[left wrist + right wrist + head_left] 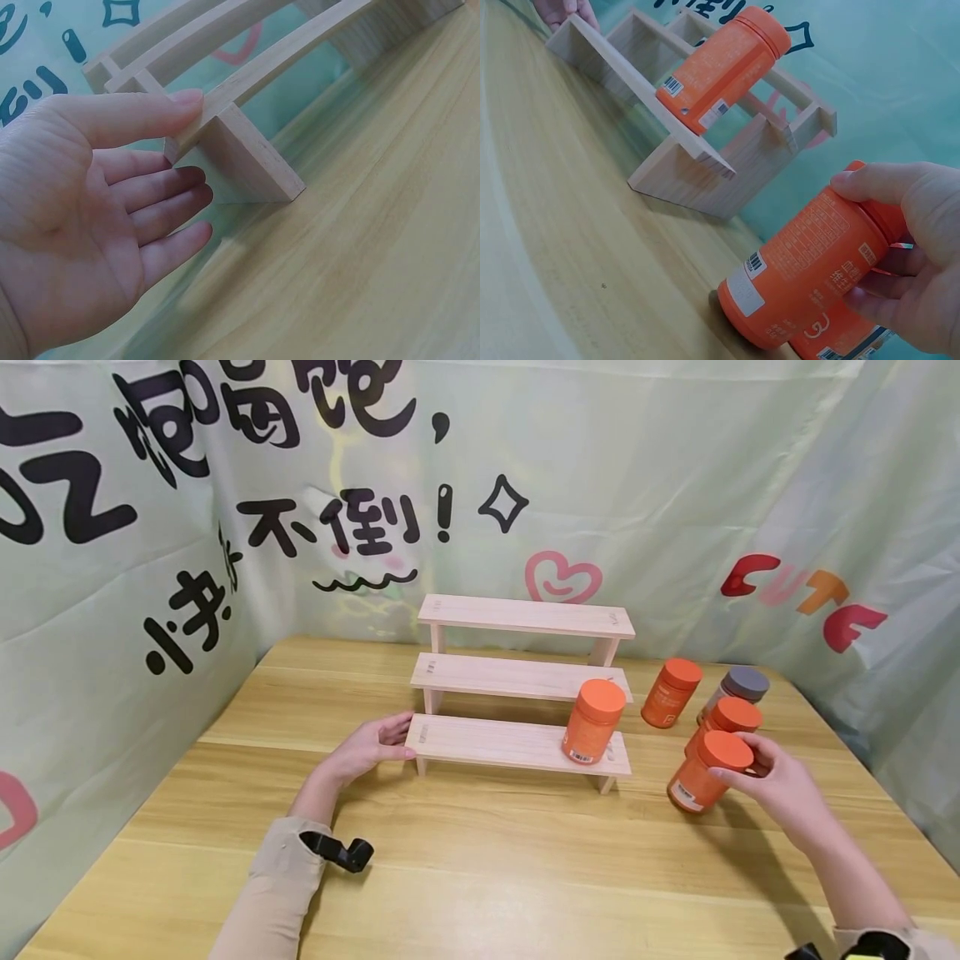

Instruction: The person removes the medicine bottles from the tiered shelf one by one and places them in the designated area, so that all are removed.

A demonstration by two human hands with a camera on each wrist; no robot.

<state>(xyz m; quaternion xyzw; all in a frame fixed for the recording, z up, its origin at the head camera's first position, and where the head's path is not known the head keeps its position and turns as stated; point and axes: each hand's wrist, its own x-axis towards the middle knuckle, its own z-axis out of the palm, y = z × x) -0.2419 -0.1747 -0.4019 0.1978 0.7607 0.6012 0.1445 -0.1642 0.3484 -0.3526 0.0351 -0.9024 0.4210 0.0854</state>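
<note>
A three-tier wooden step shelf (480,742) stands on the table. My left hand (371,749) pinches the left end of its lowest board; in the left wrist view the thumb (161,120) lies on top and the other fingers sit lower at the end. On the right of that board stands an orange bottle (592,727) with an orange lid. My right hand (780,785) grips another orange pill bottle (802,262) round its upper part, thumb on the near side. Just behind it is a third orange bottle (731,717), partly hidden by the held one.
Farther back on the right are one more orange bottle (670,695) and a bottle with a grey lid (745,682). A wood-grain table (480,877) spreads out in front of the shelf. A printed cloth (660,485) hangs behind and along the sides.
</note>
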